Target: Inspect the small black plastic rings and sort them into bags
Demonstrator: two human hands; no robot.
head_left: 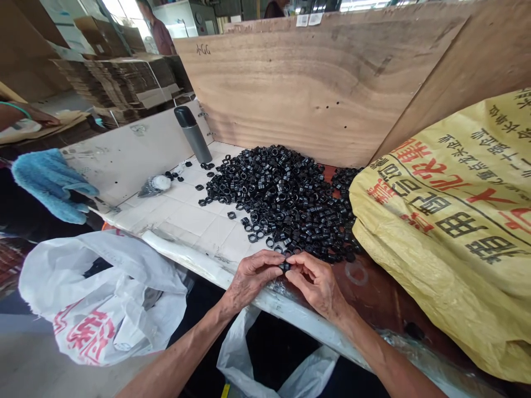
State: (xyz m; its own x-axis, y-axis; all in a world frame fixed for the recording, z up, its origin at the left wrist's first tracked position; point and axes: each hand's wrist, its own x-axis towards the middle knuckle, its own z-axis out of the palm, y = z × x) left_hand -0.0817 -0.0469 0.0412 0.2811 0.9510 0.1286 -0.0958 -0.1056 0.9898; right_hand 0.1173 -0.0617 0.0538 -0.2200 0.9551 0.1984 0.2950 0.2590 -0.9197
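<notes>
Head view shows the left hand (pixel 251 279) and right hand (pixel 317 287) bent close, fingertips pinching one small black plastic ring (pixel 284 266) just above the tiled bench (pixel 186 226), while a large heap of like rings (pixel 282 204) remains spread beside the yellow woven sack (pixel 448 221).

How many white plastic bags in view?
2: a red-printed bag left of the white bench edge, and a second bag below that edge. More could be hidden under the bench.
</notes>
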